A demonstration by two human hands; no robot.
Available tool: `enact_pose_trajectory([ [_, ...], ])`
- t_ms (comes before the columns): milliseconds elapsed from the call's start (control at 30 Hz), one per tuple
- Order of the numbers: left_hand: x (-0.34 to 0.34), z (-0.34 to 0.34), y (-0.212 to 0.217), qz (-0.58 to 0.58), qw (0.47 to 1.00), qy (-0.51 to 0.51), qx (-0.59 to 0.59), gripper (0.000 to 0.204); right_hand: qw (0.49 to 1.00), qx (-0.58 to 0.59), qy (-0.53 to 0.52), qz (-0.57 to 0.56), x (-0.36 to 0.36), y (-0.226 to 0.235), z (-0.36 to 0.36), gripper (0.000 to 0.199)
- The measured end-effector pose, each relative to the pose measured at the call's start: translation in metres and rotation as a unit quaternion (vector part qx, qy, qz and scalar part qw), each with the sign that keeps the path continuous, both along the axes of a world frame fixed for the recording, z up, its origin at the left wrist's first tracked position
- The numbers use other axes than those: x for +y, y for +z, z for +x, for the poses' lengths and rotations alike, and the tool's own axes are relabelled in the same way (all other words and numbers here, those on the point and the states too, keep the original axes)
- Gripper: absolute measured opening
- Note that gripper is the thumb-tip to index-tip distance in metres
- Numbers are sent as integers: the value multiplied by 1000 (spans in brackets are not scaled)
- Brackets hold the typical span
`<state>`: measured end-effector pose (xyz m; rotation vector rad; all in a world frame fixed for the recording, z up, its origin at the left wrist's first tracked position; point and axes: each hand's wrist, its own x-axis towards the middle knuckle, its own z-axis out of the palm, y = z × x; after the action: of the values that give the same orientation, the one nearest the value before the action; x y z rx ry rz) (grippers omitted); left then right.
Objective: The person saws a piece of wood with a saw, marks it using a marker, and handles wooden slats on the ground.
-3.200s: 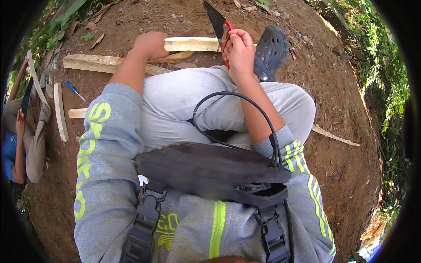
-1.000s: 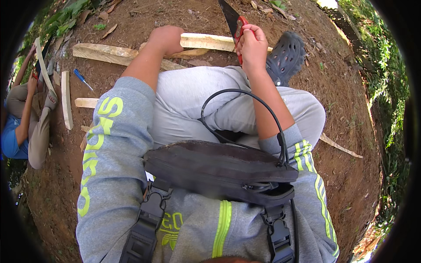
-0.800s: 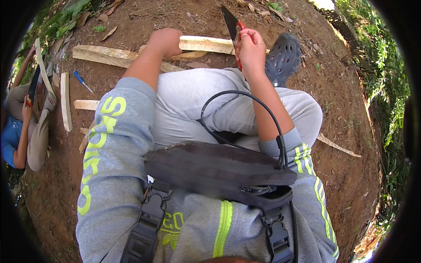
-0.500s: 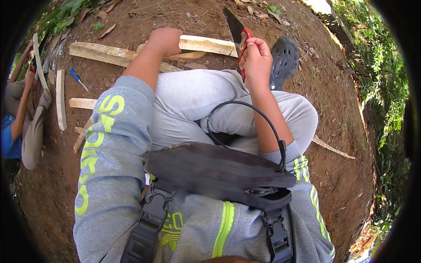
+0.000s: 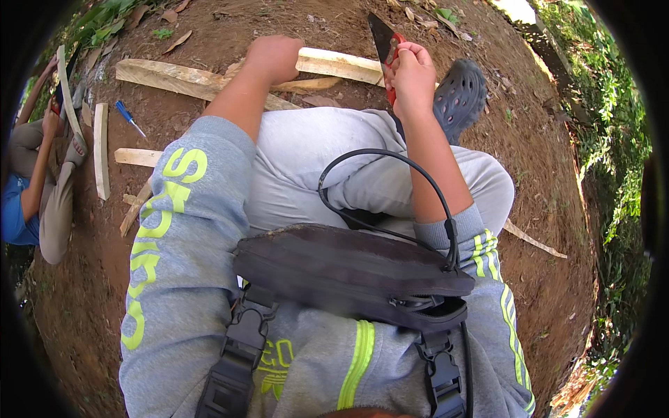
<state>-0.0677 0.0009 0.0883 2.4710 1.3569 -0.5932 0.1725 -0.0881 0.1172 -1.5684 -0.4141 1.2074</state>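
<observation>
My left hand (image 5: 276, 58) is closed around a pale squared wooden stick (image 5: 338, 64), which lies crosswise in front of my legs. At the stick's right end is a handsaw (image 5: 381, 35) with a dark blade and a red handle. Its handle sits in the closed fingers of my right hand (image 5: 414, 80). The blade points up and away from me, beside the wood; whether its teeth touch is unclear. Beneath my left forearm runs a thicker wooden beam (image 5: 167, 78) on the soil.
At far left another person (image 5: 24, 202) in blue holds a wooden strip and a red-handled tool. A blue screwdriver (image 5: 125, 113) and a wooden strip (image 5: 101, 150) lie on the ground between us. A dark clog (image 5: 460, 101) is right of my right hand; a black pouch (image 5: 348, 272) hangs at my chest.
The saw and my right hand have shifted slightly along the blade's line at the stick's right end. My left hand keeps its hold; the whole view has moved slightly.
</observation>
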Motion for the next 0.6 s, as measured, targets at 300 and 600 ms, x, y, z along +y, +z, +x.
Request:
enact_pose_trajectory([
  [300, -8, -5, 15, 34, 999, -17, -29, 27, 999, 17, 3, 38, 4, 3, 0, 7],
  [600, -7, -8, -1, 51, 998, -24, -32, 31, 999, 42, 3, 28, -38, 20, 8, 7],
])
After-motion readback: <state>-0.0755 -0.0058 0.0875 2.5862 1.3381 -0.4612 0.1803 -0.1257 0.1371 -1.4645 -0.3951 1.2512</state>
